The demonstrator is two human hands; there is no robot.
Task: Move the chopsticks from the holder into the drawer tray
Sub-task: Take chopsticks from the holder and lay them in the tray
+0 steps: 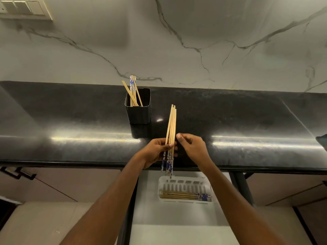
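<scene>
Gripping chopsticks [170, 128], left hand [157, 151]

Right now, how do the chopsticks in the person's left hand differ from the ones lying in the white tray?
The held chopsticks stand nearly upright, patterned ends down, gripped by the left hand; the tray chopsticks lie flat and level in the white tray, patterned ends to the right. The held bunch fans slightly; the tray ones lie parallel. Both are pale wood with blue-and-white ends.
</scene>
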